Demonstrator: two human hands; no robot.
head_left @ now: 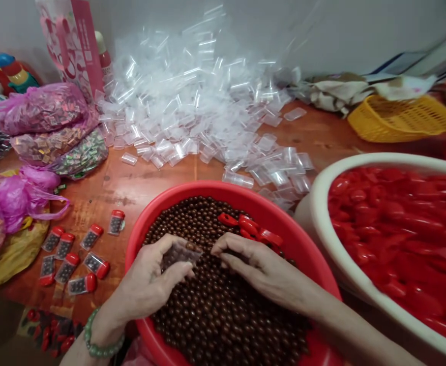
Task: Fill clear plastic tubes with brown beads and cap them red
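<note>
My left hand (157, 274) grips a small clear plastic case (179, 255) with a few brown balls at its open end. Facing it, my right hand (251, 264) has thumb and fingers pinched together just above the brown balls; whatever lies between the fingertips is too small to make out. Both hands are over a red basin (310, 244) filled with shiny brown balls (223, 315). Several red plastic caps (249, 226) rest on the balls beyond my right hand.
Finished-looking filled cases with red caps (87, 264) lie on the wooden table at left, near bagged packets (47, 114). A heap of clear cases (192, 107) covers the back. At right stand a white tub (318, 203) of red parts and a yellow basket (402, 119).
</note>
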